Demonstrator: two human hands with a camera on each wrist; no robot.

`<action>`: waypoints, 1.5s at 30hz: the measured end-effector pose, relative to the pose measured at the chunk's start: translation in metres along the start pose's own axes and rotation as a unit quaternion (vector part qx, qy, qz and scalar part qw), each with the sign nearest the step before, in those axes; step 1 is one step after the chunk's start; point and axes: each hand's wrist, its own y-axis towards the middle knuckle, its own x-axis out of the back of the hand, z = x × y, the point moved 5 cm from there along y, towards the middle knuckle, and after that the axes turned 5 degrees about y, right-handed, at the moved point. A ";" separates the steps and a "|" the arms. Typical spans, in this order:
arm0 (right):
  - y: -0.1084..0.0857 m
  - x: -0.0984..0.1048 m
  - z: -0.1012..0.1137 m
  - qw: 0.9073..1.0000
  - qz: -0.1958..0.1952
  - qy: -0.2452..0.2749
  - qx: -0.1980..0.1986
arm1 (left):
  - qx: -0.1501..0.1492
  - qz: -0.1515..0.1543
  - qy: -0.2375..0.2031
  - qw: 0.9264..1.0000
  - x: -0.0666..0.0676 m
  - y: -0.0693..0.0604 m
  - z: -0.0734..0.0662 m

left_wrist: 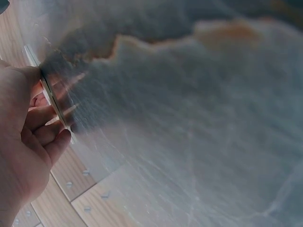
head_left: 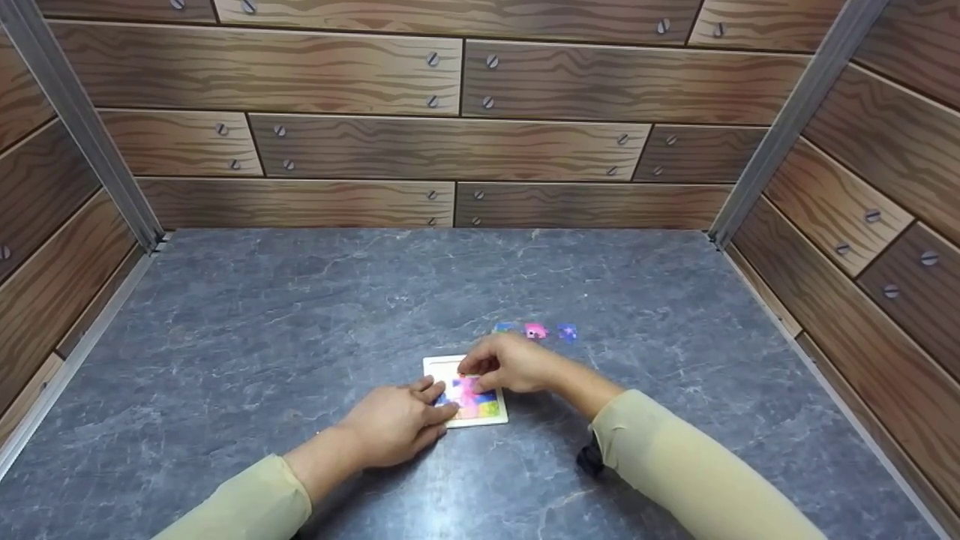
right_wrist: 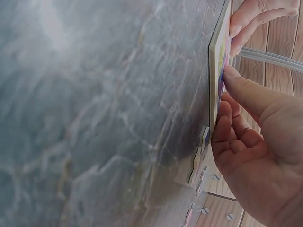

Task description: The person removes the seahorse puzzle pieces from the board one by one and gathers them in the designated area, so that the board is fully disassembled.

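Note:
A small jigsaw puzzle board (head_left: 477,422) with a pale frame lies on the table, its lower part filled with pink, blue, orange and green pieces. My left hand (head_left: 394,424) rests on the board's left side with its fingers spread out. Over the upper right part, my right hand (head_left: 517,364) pinches a puzzle piece against the board; its fingers mostly cover that piece. In the right wrist view the thumb (right_wrist: 248,90) touches the picture. Behind the right hand lie loose pieces: a pink one (head_left: 535,331), a purple-blue one (head_left: 568,332) and a partly hidden blue-green one (head_left: 504,327).
The grey marbled tabletop (head_left: 300,315) stretches around the board. Wood-patterned walls (head_left: 360,146) with metal corner posts (head_left: 780,112) enclose it at the back and sides. A dark band (head_left: 590,457) shows under the right sleeve.

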 end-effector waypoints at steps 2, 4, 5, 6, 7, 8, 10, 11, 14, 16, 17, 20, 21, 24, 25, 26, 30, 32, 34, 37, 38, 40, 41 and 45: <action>0.000 0.000 -0.001 1.000 0.000 0.000 0.001 | -0.001 -0.001 0.001 1.000 0.000 0.000 0.000; 0.000 0.000 -0.003 1.000 0.000 0.001 0.003 | -0.001 -0.003 0.001 1.000 0.000 0.000 0.000; 0.000 0.000 -0.003 1.000 0.000 0.002 0.001 | -0.003 -0.004 0.002 1.000 0.000 0.000 0.000; 0.001 0.000 -0.004 1.000 0.001 0.004 -0.001 | -0.003 -0.005 0.002 1.000 0.000 0.000 0.000; 0.001 0.000 -0.005 1.000 0.001 0.006 -0.004 | -0.003 -0.006 0.002 1.000 0.000 0.000 0.001; 0.001 0.000 -0.005 1.000 0.002 0.009 -0.004 | -0.003 -0.007 0.001 1.000 0.000 0.000 0.001; 0.001 -0.001 -0.006 1.000 0.003 0.018 -0.006 | -0.001 -0.007 -0.001 1.000 -0.001 0.000 0.001; 0.000 -0.002 -0.006 1.000 0.003 0.023 -0.007 | 0.000 -0.006 -0.002 1.000 -0.001 -0.001 0.002; -0.001 -0.003 -0.006 0.999 0.001 0.036 -0.002 | 0.001 -0.005 -0.004 1.000 -0.002 0.000 0.002; -0.001 -0.003 -0.007 0.999 -0.001 0.040 -0.001 | 0.000 -0.005 -0.007 1.000 -0.001 -0.001 0.002; -0.001 -0.003 -0.006 0.999 -0.002 0.042 0.001 | -0.001 -0.005 -0.008 1.000 -0.001 -0.001 0.002; -0.002 -0.003 -0.006 0.999 -0.002 0.046 0.002 | -0.002 -0.003 -0.014 1.000 0.000 -0.001 0.001; -0.003 -0.003 -0.005 0.999 -0.002 0.046 0.003 | -0.003 -0.003 -0.015 1.000 0.000 -0.001 0.001; -0.003 -0.003 -0.004 0.999 0.000 0.046 0.006 | -0.004 -0.001 -0.015 1.000 0.001 -0.001 0.001; -0.004 -0.003 -0.004 0.999 0.000 0.045 0.006 | -0.004 -0.001 -0.015 1.000 0.001 -0.001 0.001; -0.004 -0.003 -0.004 0.999 0.001 0.046 0.006 | -0.005 -0.002 -0.014 1.000 0.001 -0.001 0.002; -0.004 -0.003 -0.004 0.999 0.001 0.051 0.002 | -0.004 -0.004 -0.012 1.000 0.001 -0.001 0.002; -0.003 -0.003 -0.004 0.999 0.002 0.054 -0.001 | -0.004 -0.003 -0.011 1.000 0.002 -0.001 0.002; -0.003 -0.004 -0.004 0.998 0.003 0.055 -0.002 | -0.004 -0.002 -0.010 1.000 0.002 -0.001 0.001; -0.003 -0.004 -0.005 0.999 0.003 0.053 -0.002 | -0.004 -0.002 -0.009 1.000 0.002 -0.001 0.001; -0.003 -0.004 -0.005 0.999 0.003 0.051 -0.001 | -0.005 -0.003 -0.008 1.000 0.002 -0.001 0.001; -0.003 -0.004 -0.005 0.999 0.004 0.053 0.002 | -0.006 -0.006 -0.005 1.000 0.003 -0.001 0.001; -0.003 -0.004 -0.005 0.999 0.005 0.054 0.004 | -0.007 -0.009 -0.004 1.000 0.003 -0.001 0.001; -0.002 -0.004 -0.004 0.998 0.007 0.062 0.009 | -0.010 -0.014 0.005 1.000 0.003 0.000 0.000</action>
